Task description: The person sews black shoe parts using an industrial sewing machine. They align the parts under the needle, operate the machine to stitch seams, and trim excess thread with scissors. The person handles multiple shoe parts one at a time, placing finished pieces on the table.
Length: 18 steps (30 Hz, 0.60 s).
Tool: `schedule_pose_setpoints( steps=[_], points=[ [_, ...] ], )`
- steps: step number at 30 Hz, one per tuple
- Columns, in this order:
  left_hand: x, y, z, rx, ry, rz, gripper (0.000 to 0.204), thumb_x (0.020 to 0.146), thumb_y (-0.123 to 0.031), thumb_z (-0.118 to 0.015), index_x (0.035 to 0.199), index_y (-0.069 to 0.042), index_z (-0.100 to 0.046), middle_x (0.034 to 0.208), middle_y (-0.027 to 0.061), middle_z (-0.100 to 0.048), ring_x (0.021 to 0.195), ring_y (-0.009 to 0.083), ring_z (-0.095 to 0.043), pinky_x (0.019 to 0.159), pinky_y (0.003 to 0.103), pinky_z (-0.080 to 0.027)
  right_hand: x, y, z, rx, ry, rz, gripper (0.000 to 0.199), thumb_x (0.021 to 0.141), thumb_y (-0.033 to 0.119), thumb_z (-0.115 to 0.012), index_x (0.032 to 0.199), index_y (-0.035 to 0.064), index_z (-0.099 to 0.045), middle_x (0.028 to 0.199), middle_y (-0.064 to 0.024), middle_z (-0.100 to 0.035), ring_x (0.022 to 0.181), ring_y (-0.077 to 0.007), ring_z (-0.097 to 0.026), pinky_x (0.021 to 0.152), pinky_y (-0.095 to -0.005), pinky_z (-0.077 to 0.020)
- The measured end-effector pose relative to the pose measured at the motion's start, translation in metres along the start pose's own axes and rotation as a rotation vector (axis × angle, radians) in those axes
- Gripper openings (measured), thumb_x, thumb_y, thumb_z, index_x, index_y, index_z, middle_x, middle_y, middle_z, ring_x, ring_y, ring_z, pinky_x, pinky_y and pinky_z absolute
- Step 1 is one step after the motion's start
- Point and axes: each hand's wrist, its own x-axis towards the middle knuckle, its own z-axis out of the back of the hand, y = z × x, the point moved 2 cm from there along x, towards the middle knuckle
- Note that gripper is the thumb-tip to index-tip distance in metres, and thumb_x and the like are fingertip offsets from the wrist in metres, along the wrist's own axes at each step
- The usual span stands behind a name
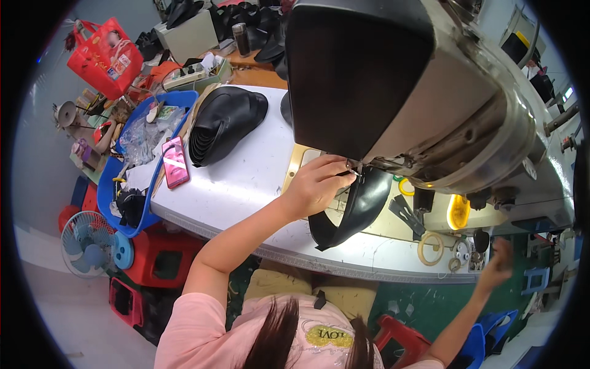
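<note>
A large sewing machine [356,74] with a black head cover stands over the white table. Beneath its needle area lies a curved black leather-like piece [365,206], one end hanging toward the table's near edge. My left hand [316,187] is at the needle area with thumb and fingers pinched together. A small shiny metal bit shows at those fingertips, but its kind is too small to tell. Off to the right, past the table's end, my right hand [499,264] is raised and smeared by motion, so its fingers cannot be read.
Stacked black leather-like pieces [230,120] and a pink-screened phone [176,162] lie on the table's left. Beside them stands a blue basket [150,209] of scraps. Right of the needle are black strips [405,215], a tape roll [431,248] and a lit yellow lamp [458,212].
</note>
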Motion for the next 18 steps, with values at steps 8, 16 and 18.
schedule_pose_setpoints(
  steps=[8,16,18],
  points=[
    [0.001,-0.003,0.002,-0.035,0.012,0.038,0.016,0.065,0.003,-0.061,0.080,-0.002,-0.060,0.082,0.0105,-0.056,0.080,0.0280,-0.056,0.065,0.033,-0.048,0.157,-0.199,0.171,-0.596,-0.248,0.015,0.028,0.088,0.020,-0.042,0.109,0.0056,-0.053,0.094,-0.0113,-0.058,0.077,-0.0190,-0.056,0.064,-0.0296,-0.0447],
    [-0.005,0.001,-0.002,-0.105,0.015,0.091,0.021,0.064,0.010,-0.056,0.082,-0.001,-0.059,0.083,0.0112,-0.056,0.087,0.0299,-0.056,0.071,0.035,-0.048,0.025,-0.258,0.054,-0.155,-0.226,-0.674,0.028,0.087,0.019,-0.043,0.106,0.0006,-0.052,0.095,-0.0115,-0.058,0.069,-0.0165,-0.052,0.058,-0.0282,-0.0433],
    [-0.006,0.003,0.001,-0.130,-0.005,0.089,0.023,0.064,0.012,-0.054,0.082,-0.001,-0.059,0.084,0.0111,-0.056,0.088,0.0302,-0.056,0.072,0.035,-0.048,-0.029,-0.248,0.006,-0.147,-0.073,-0.642,0.030,0.087,0.022,-0.045,0.100,-0.0023,-0.056,0.092,-0.0120,-0.059,0.065,-0.0149,-0.050,0.058,-0.0288,-0.0409]
  ],
)
